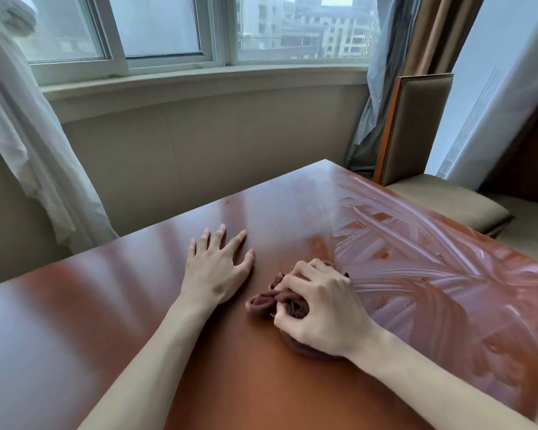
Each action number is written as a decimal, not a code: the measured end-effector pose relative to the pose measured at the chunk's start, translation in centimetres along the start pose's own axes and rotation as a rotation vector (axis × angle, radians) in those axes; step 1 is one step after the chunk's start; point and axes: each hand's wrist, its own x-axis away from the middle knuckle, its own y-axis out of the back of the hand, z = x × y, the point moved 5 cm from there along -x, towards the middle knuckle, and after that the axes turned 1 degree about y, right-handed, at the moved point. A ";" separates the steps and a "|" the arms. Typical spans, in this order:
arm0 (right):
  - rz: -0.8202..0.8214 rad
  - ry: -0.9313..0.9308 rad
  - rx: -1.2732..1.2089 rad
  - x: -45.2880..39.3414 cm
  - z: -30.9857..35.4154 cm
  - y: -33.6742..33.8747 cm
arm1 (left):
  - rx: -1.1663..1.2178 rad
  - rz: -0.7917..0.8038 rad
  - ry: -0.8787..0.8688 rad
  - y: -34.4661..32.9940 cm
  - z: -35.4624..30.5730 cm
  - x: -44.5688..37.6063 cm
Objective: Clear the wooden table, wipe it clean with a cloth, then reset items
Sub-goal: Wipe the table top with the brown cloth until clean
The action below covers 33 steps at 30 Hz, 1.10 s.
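Wiping stage of the task. Right hand curls its fingers over a bunched dark-brown cloth and presses it onto the wooden table; the cloth shows mostly at the thumb side of that hand, crumpled into rolls, with the rest hidden under the palm. Left hand lies flat just beyond and beside the cloth, fingers spread wide, holding nothing, apparently bracing on the top. Wet streaks fan out on the outer side of the right hand, while the surface around and outside the left hand looks dry and glossy. To do the step well, the strokes should probably overlap and carry on across the dry part, the left hand shifting away as the cloth comes. A flatter cloth would likely cover more per pass. Nothing else stands on the visible tabletop.
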 end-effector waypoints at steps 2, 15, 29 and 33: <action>0.015 -0.053 0.036 -3.8 -2.2 -1.3 | 0.000 -0.013 -0.004 -0.2 0.1 -0.1; -0.012 -0.431 0.120 -28.9 -17.7 -11.7 | -0.033 -0.039 0.039 0.0 0.0 -0.2; 0.006 -0.006 0.037 -0.8 2.9 -1.7 | 0.099 0.105 -0.021 2.6 1.2 -1.3; 0.031 0.015 0.001 -4.3 2.2 -3.1 | -0.052 0.040 0.041 3.6 5.3 -1.3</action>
